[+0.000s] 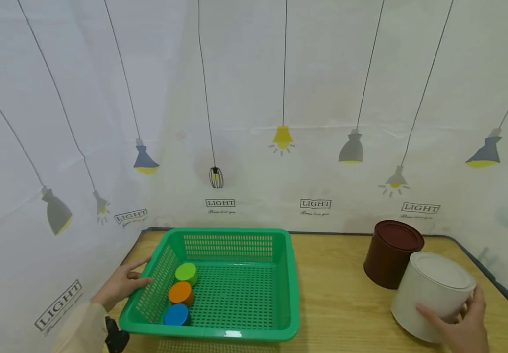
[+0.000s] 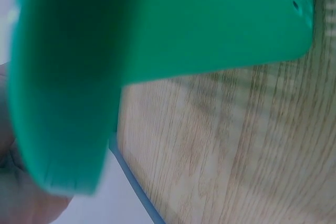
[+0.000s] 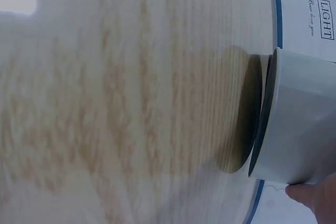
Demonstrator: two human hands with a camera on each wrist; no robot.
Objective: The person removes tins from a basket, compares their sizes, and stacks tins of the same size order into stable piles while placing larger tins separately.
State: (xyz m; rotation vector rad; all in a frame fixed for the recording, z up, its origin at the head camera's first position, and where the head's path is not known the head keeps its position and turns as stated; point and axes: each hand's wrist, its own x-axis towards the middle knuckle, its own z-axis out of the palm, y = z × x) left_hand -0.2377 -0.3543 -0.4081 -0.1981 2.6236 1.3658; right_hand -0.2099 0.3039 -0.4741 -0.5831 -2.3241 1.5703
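Left fingers [image 1: 135, 283] hold the basket [image 1: 292, 284], right fingers [image 1: 477, 302] the white tin [image 1: 412, 291]; its tilt risks slipping near the bench's [image 1: 328, 294] right edge.

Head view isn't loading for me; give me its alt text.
A person's right hand grips a white can beside a dark-red can, while the left hand holds a green basket by its left rim. Along the basket's left side sit a lime cylinder, an orange cylinder and a blue cylinder; behind the table is a lamp-printed backdrop.

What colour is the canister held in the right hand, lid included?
Off-white: the canister and its lid match. The head view shows this best.
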